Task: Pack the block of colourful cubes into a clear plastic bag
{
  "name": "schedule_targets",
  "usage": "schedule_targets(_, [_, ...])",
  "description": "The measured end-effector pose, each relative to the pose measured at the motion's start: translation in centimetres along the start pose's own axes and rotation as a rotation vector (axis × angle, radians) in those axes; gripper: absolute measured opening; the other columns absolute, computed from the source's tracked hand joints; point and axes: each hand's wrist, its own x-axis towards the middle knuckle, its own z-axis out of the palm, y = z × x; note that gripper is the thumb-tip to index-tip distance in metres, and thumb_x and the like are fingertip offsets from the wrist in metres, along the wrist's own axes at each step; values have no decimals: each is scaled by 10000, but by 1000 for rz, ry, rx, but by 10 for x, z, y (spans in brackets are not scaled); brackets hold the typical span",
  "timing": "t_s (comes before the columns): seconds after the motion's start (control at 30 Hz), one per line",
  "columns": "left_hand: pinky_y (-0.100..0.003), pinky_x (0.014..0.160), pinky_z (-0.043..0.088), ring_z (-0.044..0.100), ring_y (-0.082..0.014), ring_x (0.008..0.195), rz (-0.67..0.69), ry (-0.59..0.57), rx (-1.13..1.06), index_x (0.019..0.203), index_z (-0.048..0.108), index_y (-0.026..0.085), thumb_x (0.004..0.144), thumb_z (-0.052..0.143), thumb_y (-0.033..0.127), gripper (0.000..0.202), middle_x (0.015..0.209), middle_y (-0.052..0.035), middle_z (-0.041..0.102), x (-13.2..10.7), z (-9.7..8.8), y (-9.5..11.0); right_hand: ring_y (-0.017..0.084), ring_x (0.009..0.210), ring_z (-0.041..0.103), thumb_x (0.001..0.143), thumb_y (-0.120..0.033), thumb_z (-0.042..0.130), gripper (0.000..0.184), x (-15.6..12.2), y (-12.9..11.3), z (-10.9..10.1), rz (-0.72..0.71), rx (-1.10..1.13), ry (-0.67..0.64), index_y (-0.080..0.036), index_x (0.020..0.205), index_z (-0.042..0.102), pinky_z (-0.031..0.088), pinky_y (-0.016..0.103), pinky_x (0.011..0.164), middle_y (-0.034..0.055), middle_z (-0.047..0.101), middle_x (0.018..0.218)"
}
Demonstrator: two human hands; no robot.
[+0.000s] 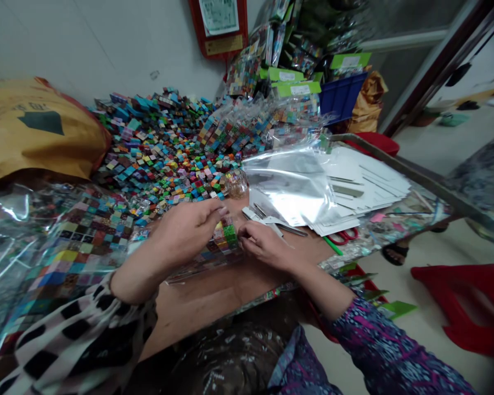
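My left hand (185,230) and my right hand (263,244) meet over a small block of coloured cubes (226,236) on the brown table (214,296). Both hands are curled round the block, the left from the left side and above, the right from the right side. The cubes show green, yellow and red faces and lie in clear plastic wrap. A big heap of loose coloured cubes (160,148) rises just behind the hands.
Clear bags of packed cubes (66,241) lie at left, an orange sack (33,131) behind them. Silvery empty bags and white cards (321,186) are stacked at right, red-handled scissors (341,237) beside them. A blue bin (340,96) stands at the back. Red stools (465,307) are on the floor.
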Motion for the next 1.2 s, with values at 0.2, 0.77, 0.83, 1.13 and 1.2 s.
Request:
schedule_targets(0.2, [-305,813,475,670,-215,989,53,-75,-51,1131,671,309,868,506,357,314,1108,5,734,2,3,0,151,716,471,850,-185,438,68,-4,4,11,47,51,86,-202,810,490,371,277,664,21,533,785])
schedule_targets(0.77, [-320,702,415,657,-257,924,-41,-177,153,1014,679,271,808,550,445,299,1027,-29,727,12,6,13,160,774,533,890,-243,483,84,-13,3,20,205,206,161,-195,873,550,415,286,717,17,591,808])
schedule_targets(0.83, [-310,680,403,655,-243,897,-24,-179,152,995,675,276,800,558,422,270,998,-18,729,13,6,12,169,821,556,920,-257,464,123,-13,1,14,149,145,126,-188,944,563,426,298,739,47,620,888])
schedule_targets(1.13, [-329,702,428,661,-272,944,42,-158,168,1027,668,286,807,574,390,261,1030,-19,727,12,6,9,170,703,494,896,-130,409,151,1,-17,-15,32,-270,-206,-176,898,553,369,317,657,84,633,825])
schedule_targets(1.2, [-327,707,434,664,-268,939,42,-163,167,1017,671,279,807,582,386,252,1027,-21,728,12,6,9,161,677,476,884,-121,412,147,6,-18,-19,39,-277,-268,-177,888,547,360,311,642,71,628,802])
